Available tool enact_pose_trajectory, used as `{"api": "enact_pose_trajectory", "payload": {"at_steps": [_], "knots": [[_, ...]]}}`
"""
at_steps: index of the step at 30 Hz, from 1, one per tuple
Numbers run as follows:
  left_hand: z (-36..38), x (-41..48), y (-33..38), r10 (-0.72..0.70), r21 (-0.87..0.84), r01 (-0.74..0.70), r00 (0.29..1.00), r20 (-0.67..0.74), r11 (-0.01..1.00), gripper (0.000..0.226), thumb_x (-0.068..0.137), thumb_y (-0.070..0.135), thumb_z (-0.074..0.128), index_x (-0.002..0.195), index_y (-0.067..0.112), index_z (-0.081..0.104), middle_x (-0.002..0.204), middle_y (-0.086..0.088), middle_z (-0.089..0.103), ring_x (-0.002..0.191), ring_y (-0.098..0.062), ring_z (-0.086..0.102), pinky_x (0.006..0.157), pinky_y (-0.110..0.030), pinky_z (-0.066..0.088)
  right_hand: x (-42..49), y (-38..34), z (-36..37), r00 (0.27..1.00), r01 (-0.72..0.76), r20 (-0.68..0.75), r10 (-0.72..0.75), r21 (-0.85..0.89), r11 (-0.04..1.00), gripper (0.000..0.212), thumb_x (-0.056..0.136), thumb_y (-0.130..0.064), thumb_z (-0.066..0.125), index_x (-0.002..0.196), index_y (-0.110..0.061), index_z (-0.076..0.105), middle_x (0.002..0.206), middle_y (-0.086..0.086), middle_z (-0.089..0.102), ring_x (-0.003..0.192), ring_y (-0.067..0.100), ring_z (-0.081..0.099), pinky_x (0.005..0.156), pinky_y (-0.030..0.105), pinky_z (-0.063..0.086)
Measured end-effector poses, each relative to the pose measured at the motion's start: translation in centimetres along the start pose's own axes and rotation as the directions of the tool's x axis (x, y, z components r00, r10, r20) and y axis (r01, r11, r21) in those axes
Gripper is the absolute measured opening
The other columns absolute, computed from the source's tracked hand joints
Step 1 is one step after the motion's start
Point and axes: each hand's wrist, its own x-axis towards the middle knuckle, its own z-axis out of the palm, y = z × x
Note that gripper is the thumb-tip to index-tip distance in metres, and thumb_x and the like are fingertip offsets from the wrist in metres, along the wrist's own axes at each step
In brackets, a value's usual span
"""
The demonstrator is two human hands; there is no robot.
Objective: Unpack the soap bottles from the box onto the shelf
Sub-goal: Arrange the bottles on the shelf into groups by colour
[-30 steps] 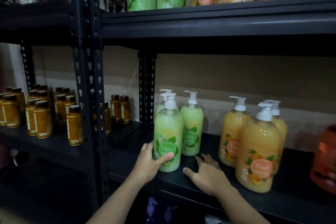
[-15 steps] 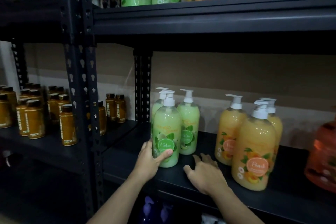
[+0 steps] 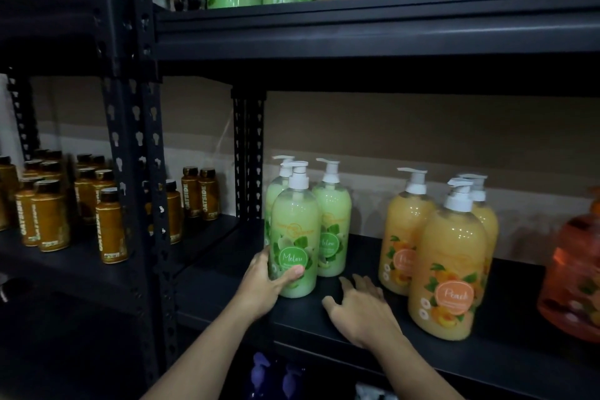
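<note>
On the middle shelf point(image 3: 224, 273), the front melon bottle point(image 3: 293, 224) stands upright with its base on the board, near the front edge. This bottle serves as the reference point.

Left hand point(image 3: 261, 284): grasping the reference bottle low down. The thumb lies across the front just under the round "Melon" label; the fingers wrap behind the left side.

Right hand point(image 3: 362, 310): released, palm down, fingers spread and straight, to the right of the reference bottle and apart from it. It holds nothing. Whether the palm presses on the board or hovers just over it cannot be told.

Behind the reference bottle: two more melon bottles point(image 3: 336, 221), upright, one directly behind and mostly hidden, one behind and to the right, close beside it.

Further right of the reference bottle, beyond the right hand: three peach bottles point(image 3: 449, 266), upright and grouped, one forward and two behind. An orange-red bottle point(image 3: 571, 276) sits past them, cut off at the frame edge.

Left of the reference bottle, across the black post point(image 3: 136, 140): rows of small brown bottles point(image 3: 48, 214) with dark caps in the neighbouring bay.

Above the reference bottle: the upper shelf point(image 3: 357, 26) carries green and orange bottles, only their lower parts in view.
</note>
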Motion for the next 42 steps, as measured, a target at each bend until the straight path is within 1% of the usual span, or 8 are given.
{"api": "enact_pose_trajectory", "payload": {"at_steps": [3,6,11,16,24,28,33,42], "knots": [[-1.1,0.3,-0.7,-0.07,-0.183,0.08,0.996,0.062,0.98,0.093,0.068,0.065,0.066,0.146,0.023,0.037,0.14,0.002,0.051,0.124,-0.012,0.052,0.11,-0.034,0.039,0.1,0.2,0.1,1.0,0.001,-0.001,-0.001,0.052,0.999,0.068,0.096,-0.05,0.037,0.153,-0.016,0.026,0.161,0.008,0.021,0.149,0.027,0.014,0.121,0.039,0.015],[-2.7,1.6,-0.6,-0.149,-0.425,0.125,0.989,-0.022,0.896,0.06,0.092,0.052,0.047,0.141,0.018,0.043,0.136,-0.003,0.052,0.122,-0.016,0.05,0.105,-0.038,0.042,1.2,0.4,-0.3,0.995,0.02,-0.101,0.014,0.328,0.945,0.064,0.097,-0.044,0.048,0.152,-0.02,0.026,0.156,0.006,0.03,0.145,0.023,0.026,0.119,0.035,0.019],[-3.1,5.6,-1.7,-0.129,-0.278,0.106,0.99,-0.064,0.955,0.049,0.099,0.018,0.054,0.145,0.018,0.037,0.146,-0.006,0.045,0.13,-0.019,0.044,0.112,-0.037,0.034,4.5,0.4,-0.3,0.981,0.06,-0.163,0.102,0.762,0.645,0.077,0.09,-0.023,0.069,0.153,-0.022,0.024,0.143,-0.007,0.041,0.137,0.015,0.038,0.114,0.029,0.029],[-2.4,8.7,-3.0,-0.044,-0.351,0.061,0.997,0.056,0.934,0.077,0.091,0.002,0.064,0.153,0.018,0.021,0.152,-0.004,0.039,0.136,-0.017,0.04,0.111,-0.035,0.037,7.0,0.3,0.4,0.982,0.116,-0.182,0.053,0.796,0.594,0.078,0.089,-0.013,0.07,0.151,-0.026,0.025,0.134,-0.008,0.053,0.122,0.008,0.049,0.107,0.029,0.038],[-1.0,10.2,-4.0,0.01,-0.38,-0.003,1.0,0.018,0.925,0.056,0.092,-0.006,0.058,0.135,0.027,0.045,0.117,0.014,0.061,0.096,0.01,0.06,0.074,-0.008,0.049,8.4,0.6,1.8,0.966,0.171,-0.256,0.039,0.743,0.647,0.079,0.088,-0.017,0.071,0.15,-0.032,0.024,0.136,-0.007,0.055,0.125,0.012,0.052,0.111,0.036,0.039],[-1.5,10.2,-4.1,0.018,-0.378,-0.019,1.0,-0.006,0.925,0.049,0.092,-0.007,0.057,0.133,0.019,0.05,0.111,0.015,0.064,0.103,0.004,0.062,0.075,-0.009,0.049,8.4,0.6,1.8,0.963,0.184,-0.268,0.033,0.741,0.646,0.078,0.088,-0.017,0.071,0.15,-0.03,0.025,0.137,-0.008,0.054,0.127,0.012,0.05,0.111,0.035,0.039],[-1.9,9.9,-4.3,0.015,-0.437,-0.033,0.999,-0.043,0.899,0.041,0.094,-0.001,0.057,0.123,0.028,0.051,0.101,0.019,0.065,0.084,0.015,0.064,0.067,-0.008,0.049,8.6,0.9,1.9,0.961,0.19,-0.273,0.035,0.749,0.635,0.078,0.088,-0.018,0.071,0.15,-0.03,0.026,0.136,-0.01,0.054,0.126,0.011,0.05,0.111,0.034,0.038],[-2.0,9.6,-4.3,0.006,-0.487,-0.017,1.0,-0.023,0.873,0.042,0.095,0.002,0.056,0.124,0.031,0.05,0.094,0.025,0.067,0.094,0.008,0.062,0.075,-0.012,0.051,8.9,1.5,2.1,0.966,0.191,-0.257,0.035,0.794,0.577,0.077,0.087,-0.014,0.072,0.149,-0.028,0.029,0.131,-0.009,0.058,0.121,0.012,0.055,0.109,0.039,0.043]]}}
